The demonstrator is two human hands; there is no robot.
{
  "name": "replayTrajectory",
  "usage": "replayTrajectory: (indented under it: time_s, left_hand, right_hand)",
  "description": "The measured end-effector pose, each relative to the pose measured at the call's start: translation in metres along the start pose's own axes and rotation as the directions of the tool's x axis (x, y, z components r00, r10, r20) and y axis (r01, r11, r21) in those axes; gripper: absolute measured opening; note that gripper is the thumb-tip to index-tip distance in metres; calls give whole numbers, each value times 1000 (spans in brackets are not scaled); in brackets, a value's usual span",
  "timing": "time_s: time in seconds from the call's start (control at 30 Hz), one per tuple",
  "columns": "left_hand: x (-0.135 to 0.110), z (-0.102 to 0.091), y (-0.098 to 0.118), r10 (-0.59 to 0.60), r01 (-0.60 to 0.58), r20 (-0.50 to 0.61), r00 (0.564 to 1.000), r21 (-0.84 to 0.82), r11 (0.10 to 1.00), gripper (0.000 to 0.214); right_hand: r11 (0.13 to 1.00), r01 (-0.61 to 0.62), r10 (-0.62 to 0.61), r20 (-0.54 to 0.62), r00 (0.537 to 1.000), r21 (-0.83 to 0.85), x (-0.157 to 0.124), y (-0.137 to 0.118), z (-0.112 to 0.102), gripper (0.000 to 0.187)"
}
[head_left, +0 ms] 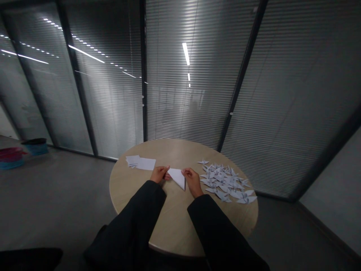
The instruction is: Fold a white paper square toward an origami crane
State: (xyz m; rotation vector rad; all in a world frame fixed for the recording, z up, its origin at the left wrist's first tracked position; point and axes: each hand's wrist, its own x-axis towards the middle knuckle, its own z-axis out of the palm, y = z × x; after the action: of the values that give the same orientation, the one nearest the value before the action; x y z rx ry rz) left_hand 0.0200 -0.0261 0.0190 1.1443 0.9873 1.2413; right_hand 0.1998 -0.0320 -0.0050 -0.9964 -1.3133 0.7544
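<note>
Pinching a folded white paper btwn both hands, the person has it approx. mid-table, one point aimed down twd the body. L hand grips its left corner, R hand its upper right; can't tell if the paper touches the round table. Flat white sheets lie left of & beyond L hand; a pile of paper cranes sits right of R hand.
</note>
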Motion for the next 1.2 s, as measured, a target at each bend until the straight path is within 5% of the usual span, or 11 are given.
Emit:
replayTrajectory:
  time_s: [0.23, 0.63, 1.0, 1.2]
  left_hand:
    - [4, -2, -2, 61, -67, -109, 992, -56, 996, 41]
    - [3, -1, 2, 18, -30, -91, 996, -128, 991, 39]
    - [0, -1, -3, 6, 10, 134, 991, -118, 993, 53]
    - [0, 1, -2, 3, 7, 104, 995, -101, 995, 52]
  right_hand:
    - [999, -40, 39, 40, 998, 17, 1, 3, 2, 33]
    - [999, -36, 35, 36, 999, 38, -1, 1, 1, 32]
    - [998, -48, 47, 30, 998, 45, 0, 1, -4, 35]
    - [998, -29, 27, 34, 999, 51, -1, 0, -2, 33]
